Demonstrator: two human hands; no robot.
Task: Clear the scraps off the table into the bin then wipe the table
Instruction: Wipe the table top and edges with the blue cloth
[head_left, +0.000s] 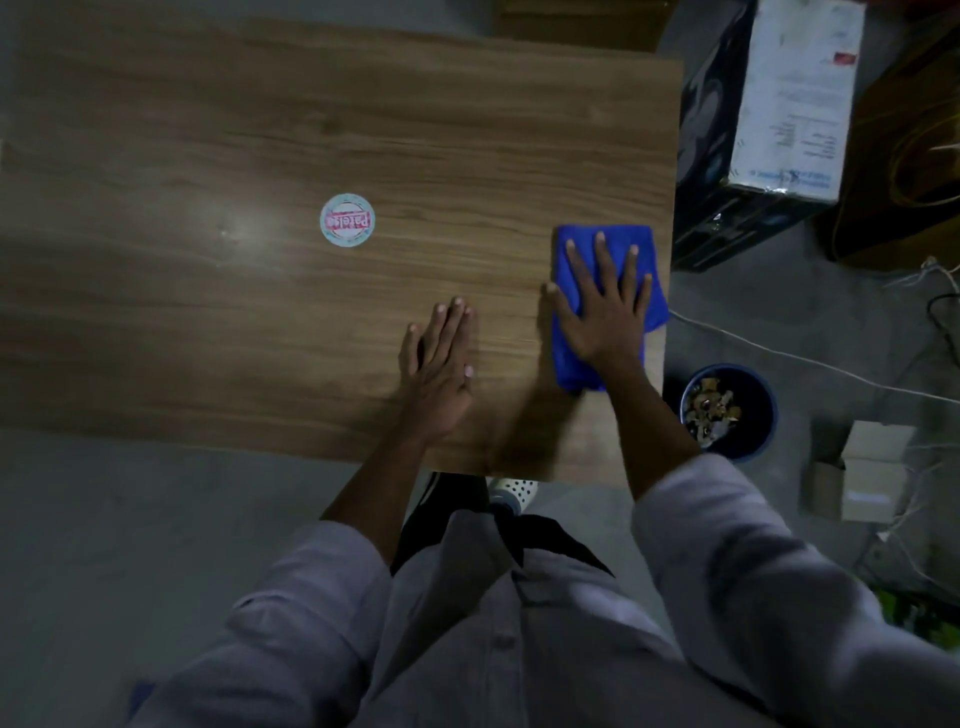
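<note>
Scraps (709, 410) are lying in the bin (756, 400) on the floor, so clearing looks done. The right hand (605, 312) is pressing the blue cloth (566, 364) onto the surface (208, 312) near its right edge, fingers spread straight. The left hand (439, 364) is resting flat, holding nothing. Wiping looks barely begun.

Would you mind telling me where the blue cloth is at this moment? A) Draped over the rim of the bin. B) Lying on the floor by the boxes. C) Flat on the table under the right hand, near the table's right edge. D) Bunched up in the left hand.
C: the right hand presses with spread fingers on the blue cloth near the table's right edge.
</note>
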